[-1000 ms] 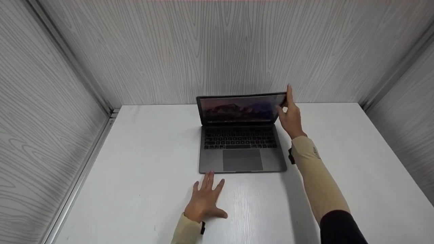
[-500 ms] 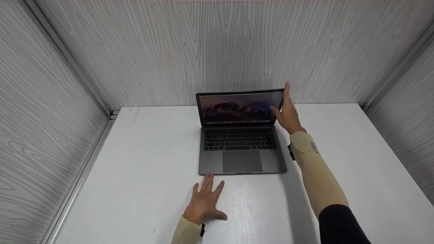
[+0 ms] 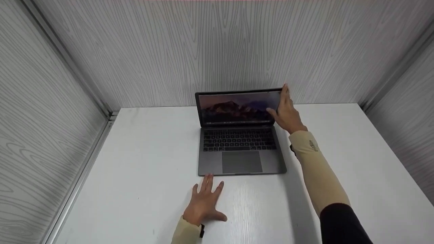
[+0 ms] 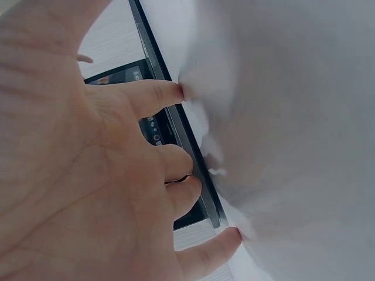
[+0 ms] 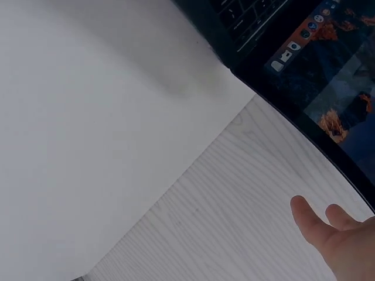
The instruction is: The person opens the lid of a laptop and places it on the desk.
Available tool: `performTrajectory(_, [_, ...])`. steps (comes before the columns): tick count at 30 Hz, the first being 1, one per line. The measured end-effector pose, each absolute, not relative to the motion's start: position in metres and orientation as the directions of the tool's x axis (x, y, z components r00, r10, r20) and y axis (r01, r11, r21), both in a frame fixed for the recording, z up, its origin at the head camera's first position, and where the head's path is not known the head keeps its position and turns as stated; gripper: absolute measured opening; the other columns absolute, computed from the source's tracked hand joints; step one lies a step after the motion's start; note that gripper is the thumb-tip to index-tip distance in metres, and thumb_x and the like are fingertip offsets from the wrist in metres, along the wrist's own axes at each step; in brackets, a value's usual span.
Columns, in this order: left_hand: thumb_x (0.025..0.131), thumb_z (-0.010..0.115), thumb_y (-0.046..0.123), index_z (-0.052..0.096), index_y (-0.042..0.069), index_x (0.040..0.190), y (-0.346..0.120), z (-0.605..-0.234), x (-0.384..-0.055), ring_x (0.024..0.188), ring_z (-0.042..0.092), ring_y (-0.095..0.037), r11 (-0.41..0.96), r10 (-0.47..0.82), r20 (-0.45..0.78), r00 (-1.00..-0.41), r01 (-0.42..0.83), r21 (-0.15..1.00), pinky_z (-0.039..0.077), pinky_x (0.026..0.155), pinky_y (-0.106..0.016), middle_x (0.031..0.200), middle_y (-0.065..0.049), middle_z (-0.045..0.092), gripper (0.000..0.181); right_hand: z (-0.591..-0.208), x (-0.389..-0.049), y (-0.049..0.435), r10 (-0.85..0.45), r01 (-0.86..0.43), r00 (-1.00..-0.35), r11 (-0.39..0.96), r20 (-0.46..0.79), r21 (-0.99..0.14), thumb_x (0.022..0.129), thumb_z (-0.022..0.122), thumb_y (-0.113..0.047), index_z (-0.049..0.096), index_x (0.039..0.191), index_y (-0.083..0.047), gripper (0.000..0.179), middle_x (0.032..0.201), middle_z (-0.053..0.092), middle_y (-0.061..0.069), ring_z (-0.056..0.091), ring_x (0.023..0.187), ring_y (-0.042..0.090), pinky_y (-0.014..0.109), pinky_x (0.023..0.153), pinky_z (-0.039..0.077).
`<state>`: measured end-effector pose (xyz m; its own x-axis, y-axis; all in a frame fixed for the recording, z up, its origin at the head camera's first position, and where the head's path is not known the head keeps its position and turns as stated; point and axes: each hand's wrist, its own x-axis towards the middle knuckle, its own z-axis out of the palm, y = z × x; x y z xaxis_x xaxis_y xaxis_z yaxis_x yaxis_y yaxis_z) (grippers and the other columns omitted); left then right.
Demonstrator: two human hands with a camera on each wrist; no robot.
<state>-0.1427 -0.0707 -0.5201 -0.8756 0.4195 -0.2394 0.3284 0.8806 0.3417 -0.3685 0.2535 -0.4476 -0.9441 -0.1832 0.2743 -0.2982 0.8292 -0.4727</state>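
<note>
A dark grey laptop stands opened on the white table, its screen lit with a mountain picture. My left hand rests flat on the table with fingers spread. Two of its fingertips reach the laptop's front edge; the left wrist view has the palm in front of much of the laptop. At the lid's right edge, near the upper corner, is my right hand, fingers extended and thumb across the screen's front. In the right wrist view two of its fingers point out beyond the lid's edge; the thumb is hidden there.
The white table spreads on both sides of the laptop. A grey wood-grain wall stands close behind the lid. Similar panels rise at left and right, with a metal rail along the left one.
The lid has tilted a little farther back, showing more of the screen. My right hand has shifted slightly left with it, its thumb farther over the screen. The left hand stays in place.
</note>
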Motion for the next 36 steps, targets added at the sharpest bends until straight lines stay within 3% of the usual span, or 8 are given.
performTrajectory(10, [0.067, 0.092, 0.051, 0.042, 0.007, 0.155, -0.074, -0.520, -0.141, 0.152, 0.010, -0.042, 0.879, 0.419, -0.234, -0.877, 0.328, 0.346, 0.022, 0.113, -0.067, 0.163, -0.029, 0.015, 0.111, -0.451, -0.370, 0.250, -0.208, -0.275, -0.960, 0.811, 0.186, -0.515, 0.109, 0.047, -0.034, -0.021, 0.159, -0.011, 0.087, 0.166, -0.014, 0.021, 0.007, 0.150, 0.049, 0.073, 0.101, 0.034])
performTrajectory(17, [0.067, 0.092, 0.051, 0.042, 0.006, 0.155, -0.077, -0.520, -0.138, 0.152, 0.011, -0.044, 0.876, 0.422, -0.222, -0.879, 0.334, 0.347, 0.022, 0.113, -0.068, 0.163, -0.030, 0.016, 0.110, -0.458, -0.372, 0.249, -0.236, -0.243, -0.967, 0.766, 0.091, -0.595, 0.110, 0.044, -0.031, -0.011, 0.162, -0.015, 0.077, 0.165, -0.002, 0.030, 0.009, 0.147, 0.056, 0.071, 0.112, 0.018])
performTrajectory(28, [0.067, 0.091, 0.052, 0.042, 0.007, 0.155, -0.079, -0.520, -0.140, 0.152, 0.012, -0.043, 0.880, 0.421, -0.216, -0.881, 0.340, 0.331, 0.023, 0.112, -0.067, 0.163, -0.029, 0.017, 0.110, -0.479, -0.377, 0.250, -0.288, -0.251, -0.956, 0.711, 0.053, -0.658, 0.110, 0.045, -0.021, -0.005, 0.163, -0.011, 0.073, 0.163, 0.018, 0.029, 0.019, 0.147, 0.049, 0.061, 0.117, 0.019])
performTrajectory(36, [0.067, 0.092, 0.052, 0.042, 0.007, 0.154, -0.079, -0.519, -0.139, 0.151, 0.013, -0.043, 0.880, 0.428, -0.202, -0.881, 0.354, 0.318, 0.024, 0.112, -0.068, 0.162, -0.030, 0.018, 0.111, -0.489, -0.379, 0.243, -0.288, -0.169, -0.955, 0.732, -0.075, -0.660, 0.110, 0.045, -0.020, -0.005, 0.162, -0.008, 0.073, 0.161, 0.012, 0.035, 0.020, 0.144, 0.055, 0.063, 0.116, 0.021])
